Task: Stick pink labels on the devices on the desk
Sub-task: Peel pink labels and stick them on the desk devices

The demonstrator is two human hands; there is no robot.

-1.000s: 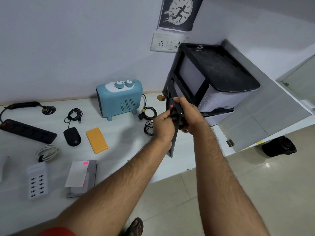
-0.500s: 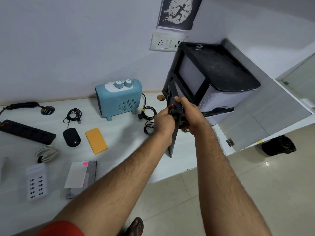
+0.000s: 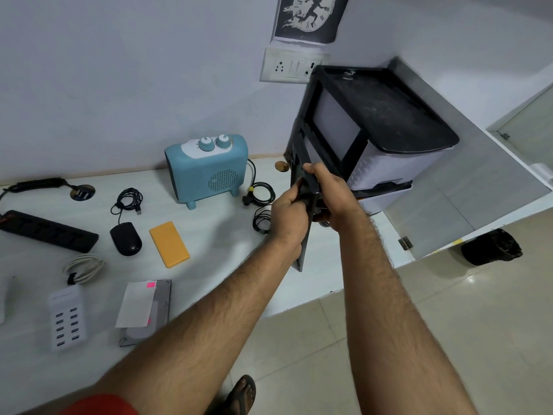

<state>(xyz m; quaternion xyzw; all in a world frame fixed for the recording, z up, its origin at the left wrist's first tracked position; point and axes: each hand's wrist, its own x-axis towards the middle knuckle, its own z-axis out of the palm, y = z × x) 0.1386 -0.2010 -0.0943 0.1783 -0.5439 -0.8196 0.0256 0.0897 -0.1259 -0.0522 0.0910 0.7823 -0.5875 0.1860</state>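
I hold a thin black flat device [image 3: 303,250] on edge above the right end of the white desk [image 3: 227,241]. My left hand [image 3: 288,214] grips its left face and edge, thumb pressed on the upper part. My right hand [image 3: 335,199] grips it from the right side. No pink label shows on the device; my left hand's fingers cover that spot. A white label sheet [image 3: 134,307] with a pink label [image 3: 151,284] at its corner lies on a grey drive near the desk's front.
On the desk are a blue heater [image 3: 206,169], an orange power bank [image 3: 169,244], a black mouse [image 3: 125,238], a black power strip [image 3: 49,231], a white USB hub [image 3: 67,322] and coiled cables [image 3: 260,196]. A black drawer unit [image 3: 383,130] stands right behind my hands. A black bin [image 3: 490,247] sits on the floor.
A pink label was visible at my left hand's fingertips on the black device; now my left hand covers it. Both hands stay in nearly the same place.
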